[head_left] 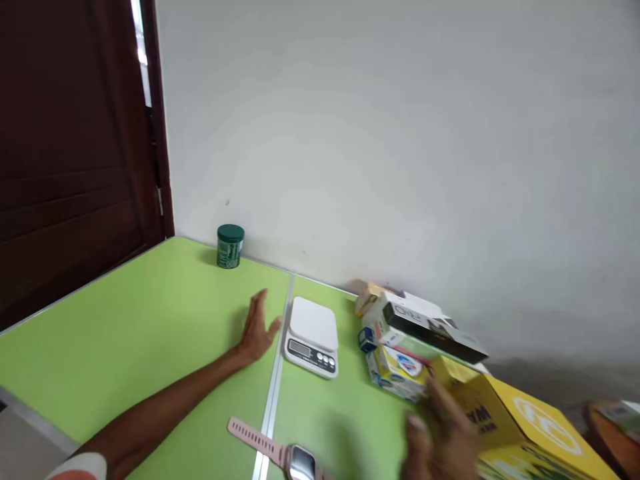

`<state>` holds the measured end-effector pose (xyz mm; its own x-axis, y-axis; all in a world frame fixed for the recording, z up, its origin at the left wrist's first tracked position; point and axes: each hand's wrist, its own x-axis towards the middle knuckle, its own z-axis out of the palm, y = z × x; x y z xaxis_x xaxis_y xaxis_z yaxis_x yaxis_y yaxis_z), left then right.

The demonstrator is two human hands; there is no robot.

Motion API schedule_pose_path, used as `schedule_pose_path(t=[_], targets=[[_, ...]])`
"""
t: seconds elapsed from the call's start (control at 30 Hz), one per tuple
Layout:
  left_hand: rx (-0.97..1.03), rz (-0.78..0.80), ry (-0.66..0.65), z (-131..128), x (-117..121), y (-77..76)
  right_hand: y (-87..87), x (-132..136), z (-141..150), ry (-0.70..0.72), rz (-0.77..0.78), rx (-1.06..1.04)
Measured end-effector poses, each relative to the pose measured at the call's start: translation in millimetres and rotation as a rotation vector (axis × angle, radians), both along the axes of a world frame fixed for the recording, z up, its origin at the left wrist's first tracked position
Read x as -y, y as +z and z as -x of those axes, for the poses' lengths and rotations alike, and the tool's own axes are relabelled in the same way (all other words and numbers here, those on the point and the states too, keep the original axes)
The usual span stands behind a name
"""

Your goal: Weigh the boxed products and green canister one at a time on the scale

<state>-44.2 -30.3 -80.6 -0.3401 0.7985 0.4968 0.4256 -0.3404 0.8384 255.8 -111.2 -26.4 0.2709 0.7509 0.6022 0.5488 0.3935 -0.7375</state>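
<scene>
The left hand (256, 330) is lying flat with fingers released on the green table (125, 333), steadying just at nine o'clock of the kitchen scale (313, 337), while the blurred right hand (443, 427), fingers loosely spread, is touching the yellow box (530, 420) at four o'clock.

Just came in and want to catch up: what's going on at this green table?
A person sits at a green table. Their left hand rests flat on it, just left of a small white kitchen scale with nothing on it. Their blurred right hand is at a large yellow box, beside a pile of small cartons. A pink-strapped watch lies near the front edge, and a green jar stands by the wall.
</scene>
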Motion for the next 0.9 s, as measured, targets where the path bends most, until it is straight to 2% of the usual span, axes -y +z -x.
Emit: schedule_pose_path(t=[0.03,0.1,0.17,0.27,0.37,0.53,0.63,0.77,0.9], targets=[[0.044,0.040,0.115,23.6,-11.2,-6.6,-1.4,-5.4,40.0,0.201,0.079,-0.019],[0.129,0.137,0.240,63.0,-31.8,-16.4,-9.7,-21.3,122.5,0.554,0.276,-0.101],[0.199,0.188,0.292,92.0,-48.8,-20.4,-23.7,-42.8,198.2,0.743,0.462,-0.167],[0.238,0.174,0.348,121.8,-70.8,-17.8,-45.9,-84.5,285.8,0.765,0.542,-0.251],[0.219,0.130,0.410,143.7,-96.3,-10.7,-57.9,-134.4,342.7,0.731,0.507,-0.289],[0.223,0.072,0.458,173.6,-143.1,-3.5,-52.1,-213.1,392.7,0.640,0.530,-0.332],[0.211,0.049,0.430,186.6,-160.6,-2.6,-45.6,-243.5,404.8,0.686,0.535,-0.344],[0.154,0.068,0.468,195.6,-165.5,0.0,-42.2,-254.1,404.9,0.743,0.549,-0.335],[0.075,0.076,0.532,192.7,-146.0,-0.4,-46.4,-230.9,392.6,0.734,0.492,-0.328]])
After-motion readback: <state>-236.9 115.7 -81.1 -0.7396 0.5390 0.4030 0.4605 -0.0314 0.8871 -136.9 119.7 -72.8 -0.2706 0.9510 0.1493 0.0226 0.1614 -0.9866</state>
